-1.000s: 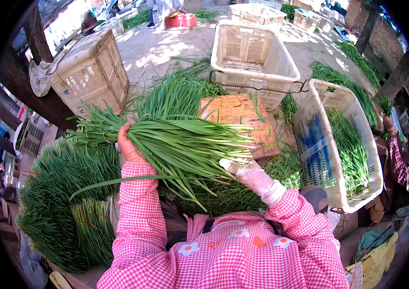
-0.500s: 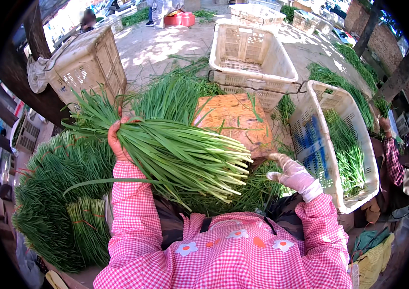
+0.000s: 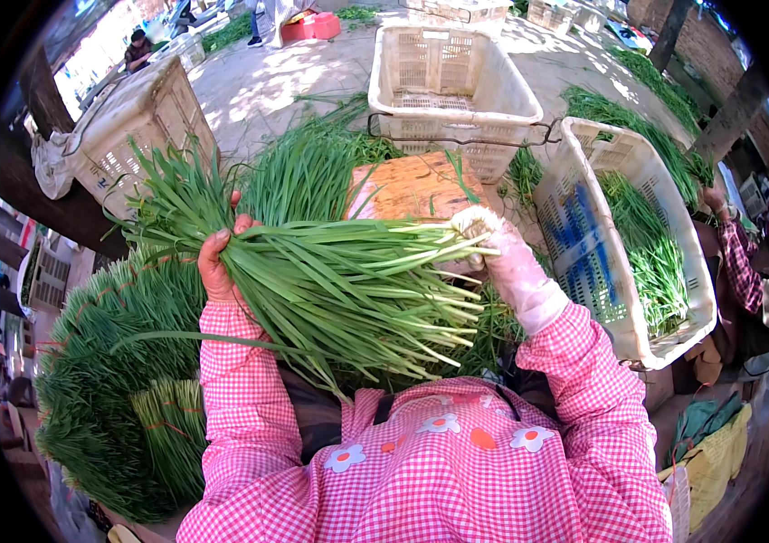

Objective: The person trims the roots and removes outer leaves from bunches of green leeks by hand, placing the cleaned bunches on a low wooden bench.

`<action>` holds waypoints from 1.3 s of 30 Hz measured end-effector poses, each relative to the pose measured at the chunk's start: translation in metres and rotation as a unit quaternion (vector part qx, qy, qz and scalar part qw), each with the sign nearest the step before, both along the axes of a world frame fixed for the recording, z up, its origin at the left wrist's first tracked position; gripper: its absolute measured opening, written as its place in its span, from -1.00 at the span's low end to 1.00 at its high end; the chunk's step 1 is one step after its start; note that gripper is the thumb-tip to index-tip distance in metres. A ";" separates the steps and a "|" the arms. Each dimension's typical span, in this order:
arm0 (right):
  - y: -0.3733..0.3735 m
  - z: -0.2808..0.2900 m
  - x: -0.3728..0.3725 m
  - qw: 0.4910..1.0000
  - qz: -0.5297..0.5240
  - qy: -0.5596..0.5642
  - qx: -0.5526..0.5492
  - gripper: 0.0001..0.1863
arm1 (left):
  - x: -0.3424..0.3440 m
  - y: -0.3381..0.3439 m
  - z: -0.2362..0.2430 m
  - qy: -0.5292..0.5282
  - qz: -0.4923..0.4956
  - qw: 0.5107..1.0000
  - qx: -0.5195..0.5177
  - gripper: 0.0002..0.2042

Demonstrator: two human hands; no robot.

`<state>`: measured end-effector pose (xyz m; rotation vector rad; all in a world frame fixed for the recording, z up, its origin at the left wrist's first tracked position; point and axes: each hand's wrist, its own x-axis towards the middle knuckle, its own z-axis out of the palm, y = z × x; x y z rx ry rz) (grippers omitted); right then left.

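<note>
Greens, left hand gripping, right hand touching

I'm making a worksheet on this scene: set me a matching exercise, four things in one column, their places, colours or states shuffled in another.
1) Left hand
2) Right hand
3) Wooden board
4) Crate at right

A) Blue-marked, with greens inside
B) Pale-covered, at the pale end of the bunch
C) Orange-brown, beyond the bunch
D) Bare, gripping the bunch near its leafy end

Pairs: 1-D, 2-B, 3-C, 4-A

the leaves look smooth, the crates matt plastic, the sleeves cloth.
</note>
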<state>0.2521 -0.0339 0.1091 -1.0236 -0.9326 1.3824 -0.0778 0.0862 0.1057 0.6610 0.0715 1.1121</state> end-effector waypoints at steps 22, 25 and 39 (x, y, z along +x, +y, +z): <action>-0.029 -0.015 -0.025 0.983 0.164 -0.073 -0.022 -0.53 | -0.003 -0.001 -0.006 -0.003 0.079 0.994 -0.075 -0.65; -0.024 -0.029 -0.037 0.976 0.127 0.110 -0.137 -0.63 | 0.008 -0.009 0.004 0.013 0.072 0.990 -0.123 -0.65; -0.072 -0.015 0.063 0.979 0.158 -0.027 -0.127 -0.82 | -0.026 0.018 -0.021 -0.012 0.147 0.980 -0.130 -0.73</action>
